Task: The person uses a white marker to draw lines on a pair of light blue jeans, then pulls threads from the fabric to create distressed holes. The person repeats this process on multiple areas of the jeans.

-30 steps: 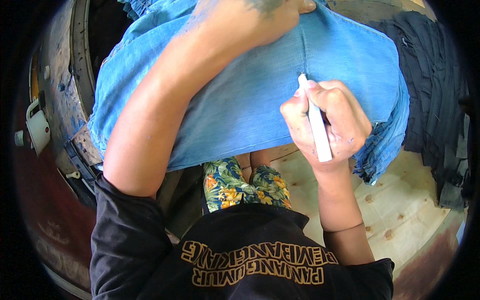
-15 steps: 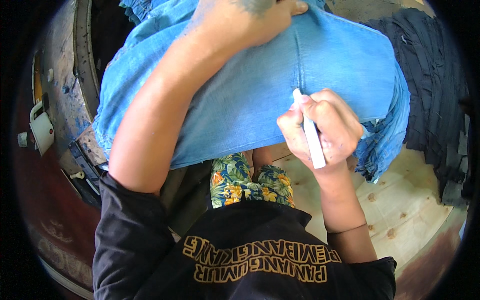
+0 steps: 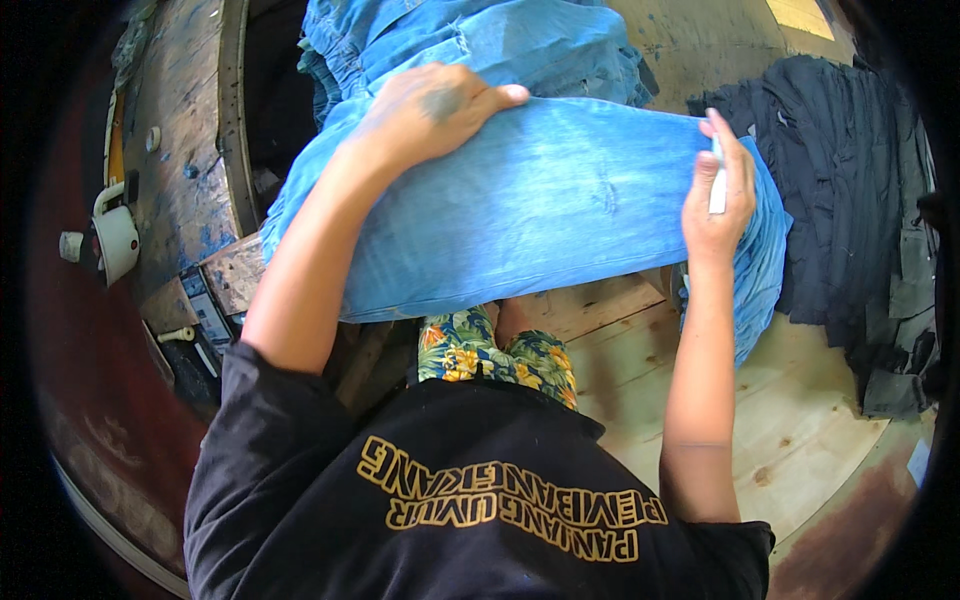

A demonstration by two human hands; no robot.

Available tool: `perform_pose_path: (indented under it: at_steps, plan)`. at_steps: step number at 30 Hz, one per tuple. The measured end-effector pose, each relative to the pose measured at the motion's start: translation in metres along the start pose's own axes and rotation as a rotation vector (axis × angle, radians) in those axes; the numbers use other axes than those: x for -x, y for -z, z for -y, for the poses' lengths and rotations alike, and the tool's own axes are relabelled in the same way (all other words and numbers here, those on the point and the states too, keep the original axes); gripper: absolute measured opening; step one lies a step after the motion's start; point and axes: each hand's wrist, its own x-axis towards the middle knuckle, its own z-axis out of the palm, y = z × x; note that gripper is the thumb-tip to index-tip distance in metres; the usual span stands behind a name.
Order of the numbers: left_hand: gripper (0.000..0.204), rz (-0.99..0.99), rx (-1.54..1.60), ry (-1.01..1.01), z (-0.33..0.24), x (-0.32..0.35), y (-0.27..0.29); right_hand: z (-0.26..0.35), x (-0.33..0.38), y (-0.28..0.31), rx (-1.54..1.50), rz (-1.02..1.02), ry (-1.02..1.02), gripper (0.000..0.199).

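Note:
A blue denim trouser leg (image 3: 480, 215) stretches across in front of me, pale along its middle, with a small rough mark near its right part. My left hand (image 3: 425, 115) is closed at its far edge, thumb pointing right along the cloth and fingertips hidden. At the leg's right end is my right hand (image 3: 725, 190), its fingers pointing up along the edge of the cloth. A white stick (image 3: 718, 178) is held upright between its thumb and palm.
More blue denim (image 3: 530, 45) is heaped beyond the leg. Dark garments (image 3: 830, 190) lie piled at the right over pale wooden boards (image 3: 780, 420). A stained wooden bench (image 3: 185, 110) stands at the left, beside a white pot-like container with a handle (image 3: 118, 243).
My right hand has moved right and away from me, from the middle of the leg to its right end, still holding the white stick. The heap beyond shows more.

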Motion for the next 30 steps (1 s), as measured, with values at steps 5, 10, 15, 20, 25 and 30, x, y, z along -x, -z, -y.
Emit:
perform_pose_path:
  at_steps: [5,10,15,20,25,30]
  plan:
    - [0.095,0.356,0.087,0.114,-0.005,-0.033,0.008,0.078,0.012,0.002,-0.153,-0.039,-0.001,0.030]
    - [0.101,0.489,0.293,0.165,-0.001,-0.025,0.016,0.152,0.069,-0.044,-0.316,0.212,0.230,0.029]
    - [0.064,0.225,0.212,-0.172,0.008,-0.014,0.015,0.143,0.072,-0.046,-0.381,0.237,0.271,0.030]
    - [0.040,-0.034,0.262,-0.186,0.004,-0.014,0.002,0.145,0.049,-0.067,-0.332,0.063,0.256,0.017]
    - [0.048,-0.266,0.052,-0.247,0.000,-0.011,-0.012,0.145,0.011,-0.098,-0.255,0.005,0.198,0.020]
    - [0.023,-0.243,0.203,-0.195,-0.004,-0.005,-0.017,0.151,0.008,-0.094,-0.205,0.093,0.138,0.017]
